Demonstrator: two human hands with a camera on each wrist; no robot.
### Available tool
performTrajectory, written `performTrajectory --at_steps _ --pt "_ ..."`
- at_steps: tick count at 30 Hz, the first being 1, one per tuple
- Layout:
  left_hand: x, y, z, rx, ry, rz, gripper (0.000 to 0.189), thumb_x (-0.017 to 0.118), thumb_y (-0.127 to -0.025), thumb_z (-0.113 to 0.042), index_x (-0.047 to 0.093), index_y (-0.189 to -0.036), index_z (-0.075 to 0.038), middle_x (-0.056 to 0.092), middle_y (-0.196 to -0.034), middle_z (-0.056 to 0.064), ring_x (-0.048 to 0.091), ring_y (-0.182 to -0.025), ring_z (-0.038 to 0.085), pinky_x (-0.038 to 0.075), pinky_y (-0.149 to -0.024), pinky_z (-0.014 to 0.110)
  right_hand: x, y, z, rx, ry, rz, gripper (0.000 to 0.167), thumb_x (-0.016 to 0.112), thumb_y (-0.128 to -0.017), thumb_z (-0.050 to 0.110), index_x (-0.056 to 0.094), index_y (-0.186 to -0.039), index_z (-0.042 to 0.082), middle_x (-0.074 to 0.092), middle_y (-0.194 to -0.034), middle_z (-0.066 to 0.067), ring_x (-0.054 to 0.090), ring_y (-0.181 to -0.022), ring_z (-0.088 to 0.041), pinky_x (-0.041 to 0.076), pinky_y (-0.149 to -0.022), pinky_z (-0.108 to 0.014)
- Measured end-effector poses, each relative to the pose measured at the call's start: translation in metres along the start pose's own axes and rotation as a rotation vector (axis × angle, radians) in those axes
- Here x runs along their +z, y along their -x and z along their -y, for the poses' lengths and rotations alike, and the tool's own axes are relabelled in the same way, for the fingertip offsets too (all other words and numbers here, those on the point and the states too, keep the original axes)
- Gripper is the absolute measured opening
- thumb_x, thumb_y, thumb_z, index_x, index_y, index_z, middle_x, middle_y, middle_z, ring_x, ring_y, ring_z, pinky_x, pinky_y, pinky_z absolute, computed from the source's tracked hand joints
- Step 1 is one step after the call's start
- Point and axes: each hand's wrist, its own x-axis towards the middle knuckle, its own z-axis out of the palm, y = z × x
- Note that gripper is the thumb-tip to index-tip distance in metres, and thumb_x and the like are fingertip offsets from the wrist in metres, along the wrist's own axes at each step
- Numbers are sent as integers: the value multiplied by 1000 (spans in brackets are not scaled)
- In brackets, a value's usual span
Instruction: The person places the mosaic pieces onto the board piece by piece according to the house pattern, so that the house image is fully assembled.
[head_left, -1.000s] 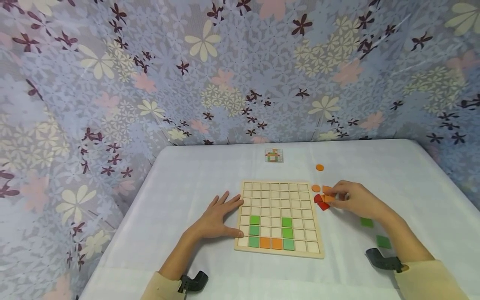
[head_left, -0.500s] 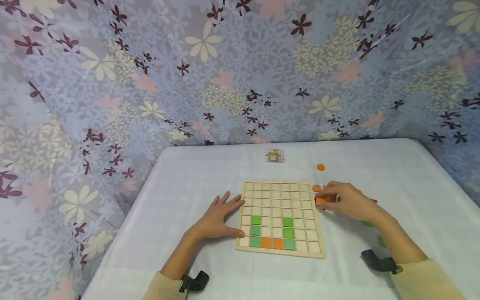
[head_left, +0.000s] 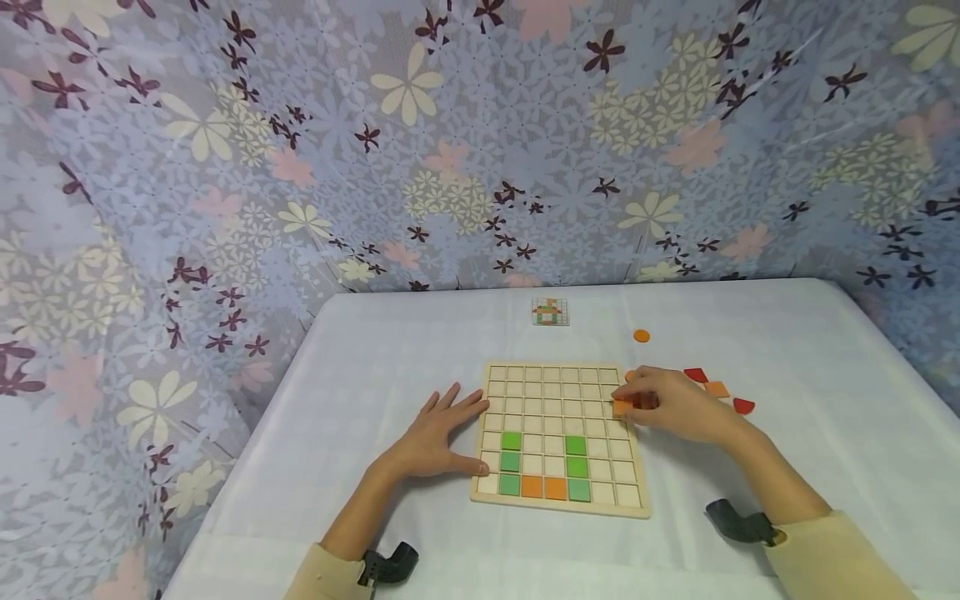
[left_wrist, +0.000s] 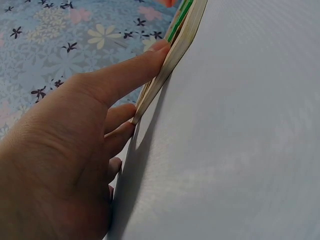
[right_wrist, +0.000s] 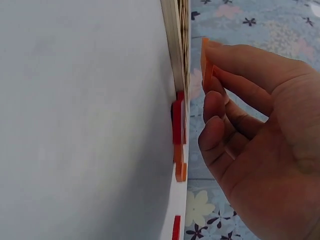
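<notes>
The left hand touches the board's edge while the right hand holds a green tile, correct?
Not quite: the tile in the right hand is orange, as the right wrist view shows. The left hand does touch the edge of the board.

1 board [head_left: 552, 407], 1 card [head_left: 551, 312] on table [head_left: 397, 354]

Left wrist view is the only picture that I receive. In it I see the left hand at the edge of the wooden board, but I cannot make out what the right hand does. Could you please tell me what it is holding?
Observer: In the head view, the right hand pinches an orange tile.
Operator: Thank you, this I could not know. Is it lifted, or is it lying flat?
Observer: Lifted. The right wrist view shows a gap between it and the wooden board.
</notes>
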Motion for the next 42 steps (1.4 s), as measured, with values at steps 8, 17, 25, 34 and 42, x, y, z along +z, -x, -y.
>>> performTrajectory --at_steps 8,17,25,34,42 --pt "0 -1 1 12 4 -5 100 69 -69 -71 36 -150 -23 23 -157 -9 4 -146 26 0 -115 49 7 -9 9 -22 -34 20 30 76 -84 21 72 -112 13 59 -93 3 50 -72 -14 42 -57 -25" --pt "0 -1 1 -2 -6 7 102 68 -68 -73 34 -151 -26 20 -157 -12 2 -146 23 -2 -115 46 15 -14 16 -54 -28 48 29 75 -85 22 71 -113 13 58 -95 5 50 -76 -15 43 -62 -26" --pt "0 -1 1 -1 -2 5 101 68 -68 -72 34 -151 -24 21 -157 -11 3 -146 24 -1 -115 47 20 -17 20 -151 -16 51 32 75 -85 25 71 -114 11 60 -94 5 50 -77 -15 44 -64 -26" --pt "1 -2 2 -11 -9 4 102 67 -68 -74 34 -151 -26 21 -157 -12 2 -146 22 -1 -115 45 27 -20 28 -151 11 52 31 75 -85 26 72 -113 13 59 -93 8 51 -75 -8 47 -64 -25" --pt "0 -1 1 0 -4 2 101 68 -69 -72 34 -151 -25 21 -157 -11 2 -146 23 -1 -115 47 33 -21 30 -147 31 34 28 76 -84 28 73 -110 17 59 -92 10 52 -75 -10 46 -63 -24"
